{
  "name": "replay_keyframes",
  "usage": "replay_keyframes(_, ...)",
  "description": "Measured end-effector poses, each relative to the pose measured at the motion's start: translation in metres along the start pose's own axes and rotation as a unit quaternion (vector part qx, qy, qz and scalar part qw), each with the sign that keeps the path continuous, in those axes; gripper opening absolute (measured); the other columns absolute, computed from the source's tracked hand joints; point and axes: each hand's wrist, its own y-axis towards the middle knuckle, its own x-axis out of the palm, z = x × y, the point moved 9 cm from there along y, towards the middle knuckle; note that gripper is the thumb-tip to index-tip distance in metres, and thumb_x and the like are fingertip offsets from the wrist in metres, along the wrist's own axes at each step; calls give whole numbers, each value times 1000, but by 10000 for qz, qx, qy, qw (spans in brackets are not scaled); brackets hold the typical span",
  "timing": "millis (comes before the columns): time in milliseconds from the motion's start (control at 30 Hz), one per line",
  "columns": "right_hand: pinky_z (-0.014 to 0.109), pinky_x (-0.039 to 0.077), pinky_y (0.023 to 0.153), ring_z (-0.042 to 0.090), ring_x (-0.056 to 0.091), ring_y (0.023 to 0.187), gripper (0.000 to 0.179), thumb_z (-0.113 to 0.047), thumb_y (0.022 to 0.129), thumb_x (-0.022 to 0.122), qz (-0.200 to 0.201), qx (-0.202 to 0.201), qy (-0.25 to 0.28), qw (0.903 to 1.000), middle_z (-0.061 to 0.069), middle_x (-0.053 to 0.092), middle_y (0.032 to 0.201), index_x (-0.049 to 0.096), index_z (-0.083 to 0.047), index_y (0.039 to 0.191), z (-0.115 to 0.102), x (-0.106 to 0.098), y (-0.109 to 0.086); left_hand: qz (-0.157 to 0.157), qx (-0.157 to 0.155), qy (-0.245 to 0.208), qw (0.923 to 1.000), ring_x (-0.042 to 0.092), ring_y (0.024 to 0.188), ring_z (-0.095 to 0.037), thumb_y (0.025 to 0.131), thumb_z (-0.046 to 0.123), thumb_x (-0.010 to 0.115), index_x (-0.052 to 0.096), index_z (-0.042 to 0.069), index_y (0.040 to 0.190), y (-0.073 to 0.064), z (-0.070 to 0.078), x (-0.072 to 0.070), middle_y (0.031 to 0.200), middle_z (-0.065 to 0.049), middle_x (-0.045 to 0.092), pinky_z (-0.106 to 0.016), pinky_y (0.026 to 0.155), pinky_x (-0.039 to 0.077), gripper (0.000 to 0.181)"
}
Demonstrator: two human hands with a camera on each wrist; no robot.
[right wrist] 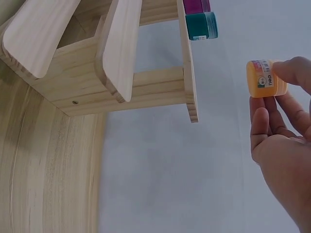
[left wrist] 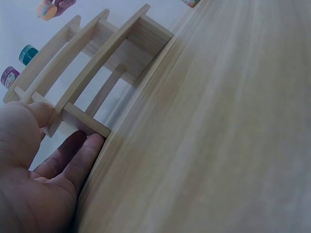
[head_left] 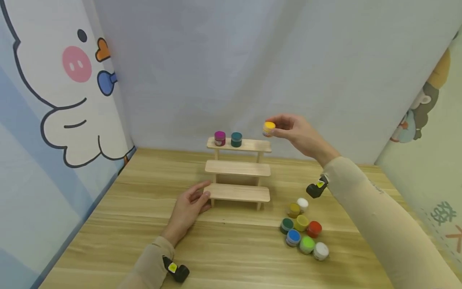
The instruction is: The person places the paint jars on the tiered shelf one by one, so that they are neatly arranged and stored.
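Orange jar (right wrist: 257,85) — pinched, right hand (head_left: 297,134), near shelf (head_left: 238,192)

Of the hands, the right hand (head_left: 300,134) pinches, held higher than the bent-fingered left hand (head_left: 185,212).

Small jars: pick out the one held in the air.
The yellow-orange jar, pinched by the right hand; the others sit on the wooden stand or the table.

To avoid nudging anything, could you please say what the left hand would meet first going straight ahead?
The left hand would first meet the wooden stand: the grip appears to touch the left end of the lowest shelf.
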Motion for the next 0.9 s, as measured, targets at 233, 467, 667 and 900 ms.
replay_keyframes(233, 27, 62, 104, 25, 75, 116, 36, -5, 110, 71, -8, 80, -144, 9999, 14, 76, 128, 65, 5, 144, 1, 8, 10, 26, -3, -9, 10000, 71, 131, -35, 115, 12, 66, 62, 9, 159, 1, -2, 0, 146, -28, 67, -32, 100, 68, 45)
replay_keyframes(467, 33, 62, 106, 23, 75, 114, 35, -6, 110, 72, -149, 41, -243, 9996, 17, 76, 127, 66, 6, 142, 8, 18, 19, 45, -19, -6, 10000, 71, 130, -34, 114, 13, 66, 62, 10, 158, 1, -3, -1, 146, -27, 67, -33, 99, 68, 44)
replay_keyframes(667, 29, 63, 99, 25, 73, 113, 36, -5, 110, 71, -249, 206, -281, 9991, 19, 74, 128, 65, 7, 143, 15, 27, 23, 18, -15, -48, 10000, 70, 133, -36, 115, 12, 66, 62, 9, 159, 0, -2, 0, 147, -28, 66, -34, 101, 68, 44)
replay_keyframes(900, 27, 62, 97, 23, 70, 113, 37, -9, 110, 73, -237, 410, -443, 9979, 20, 72, 131, 66, 5, 143, 23, 34, 26, 49, 4, -82, 10000, 71, 131, -34, 114, 12, 66, 63, 9, 158, 0, -1, -1, 146, -27, 68, -34, 100, 68, 44)
